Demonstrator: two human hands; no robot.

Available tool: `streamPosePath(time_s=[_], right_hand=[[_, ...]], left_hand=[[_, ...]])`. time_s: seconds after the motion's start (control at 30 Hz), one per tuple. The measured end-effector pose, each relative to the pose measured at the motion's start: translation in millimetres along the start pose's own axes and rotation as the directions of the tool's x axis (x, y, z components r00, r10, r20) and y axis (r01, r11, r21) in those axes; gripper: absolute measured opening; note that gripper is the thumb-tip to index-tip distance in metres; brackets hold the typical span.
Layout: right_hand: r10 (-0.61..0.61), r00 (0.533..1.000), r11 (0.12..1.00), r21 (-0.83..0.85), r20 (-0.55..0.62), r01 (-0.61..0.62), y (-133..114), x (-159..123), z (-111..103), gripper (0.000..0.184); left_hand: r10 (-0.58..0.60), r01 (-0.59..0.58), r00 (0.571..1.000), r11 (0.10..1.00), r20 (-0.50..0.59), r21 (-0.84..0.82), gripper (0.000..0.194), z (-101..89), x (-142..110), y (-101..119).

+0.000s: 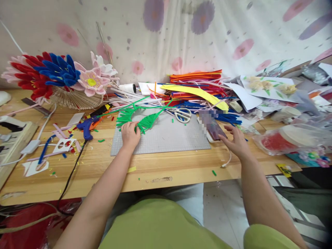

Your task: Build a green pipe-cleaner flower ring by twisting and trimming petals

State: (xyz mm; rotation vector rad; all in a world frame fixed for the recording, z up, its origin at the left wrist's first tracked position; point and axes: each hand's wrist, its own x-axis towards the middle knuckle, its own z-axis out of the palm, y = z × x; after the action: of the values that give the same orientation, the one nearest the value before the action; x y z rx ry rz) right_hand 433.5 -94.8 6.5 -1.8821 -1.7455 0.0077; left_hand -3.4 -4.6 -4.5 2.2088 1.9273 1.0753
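Observation:
My left hand is on the grey cutting mat, its fingers curled in against green pipe-cleaner work. On one side of it fans a green pipe-cleaner fringe; on the other lies a green pipe-cleaner leaf with a long stem pointing away. The fingertips are partly hidden, and they seem to pinch the green work. At the mat's right edge, my right hand has its fingers apart, with the thumb at the edge of a phone. The phone lies on a white object, partly blurred out.
White-handled scissors lie at the mat's back edge. A blue glue gun with a black cord rests to the left. Bundled pipe cleaners and a yellow strip are behind. Pipe-cleaner flowers stand back left; plastic-wrapped supplies sit right.

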Motion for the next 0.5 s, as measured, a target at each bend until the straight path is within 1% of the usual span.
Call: streamPosePath(time_s=[0.1,0.2,0.27,0.37,0.5], right_hand=[[-0.012,1.000,1.000,0.000,-0.026,0.012,-6,1,-4,0.048],[-0.016,0.996,1.000,0.016,-0.088,0.018,-12,5,-8,0.037],[-0.009,0.994,1.000,0.021,-0.105,0.011,-14,8,-9,0.031],[0.002,0.995,1.000,0.008,-0.095,-0.001,-16,12,-8,0.029],[0.042,0.999,0.999,-0.011,-0.031,-0.042,-20,18,-5,0.036]], left_hand=[[-0.006,0.006,1.000,1.000,-0.004,-0.006,0.026,0.1,0,0],[-0.004,0.004,1.000,1.000,-0.011,-0.002,0.026,-0.1,0,-1],[-0.004,0.004,1.000,1.000,-0.014,0.001,0.026,-0.2,0,-1],[-0.007,0.007,1.000,1.000,-0.016,0.005,0.026,-0.1,0,-1],[-0.005,0.005,1.000,1.000,-0.019,0.003,0.027,0.5,0,0]])
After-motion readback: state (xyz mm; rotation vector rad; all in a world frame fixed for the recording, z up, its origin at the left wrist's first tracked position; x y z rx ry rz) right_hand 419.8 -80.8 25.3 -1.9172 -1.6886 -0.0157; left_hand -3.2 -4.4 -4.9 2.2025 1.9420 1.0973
